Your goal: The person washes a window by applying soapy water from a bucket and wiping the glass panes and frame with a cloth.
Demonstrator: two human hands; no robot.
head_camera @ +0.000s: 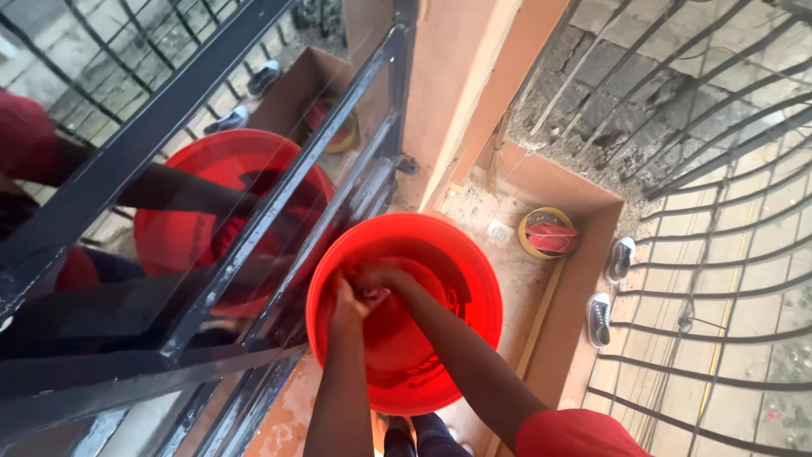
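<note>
- Two hands are working inside the red bucket [404,326]: the left hand [345,298] and the right hand [382,278] are pressing together over a small pinkish cloth [375,296], fingers closed around it (most of the cloth is hidden by the fingers).
- The bucket is sitting on the pale floor [474,211], just beside a window [254,220] with dark bars on its left, whose glass is mirroring the bucket and arms.
- Beyond the bucket, up and to the right, a yellow bowl [548,233] with something red in it is resting near the low orange wall [584,279].
- Right of the bucket, past that wall, two grey shoes [611,288] are lying one behind the other.
- Farther right of the bucket, a curved black railing [719,271] is standing over paving.
</note>
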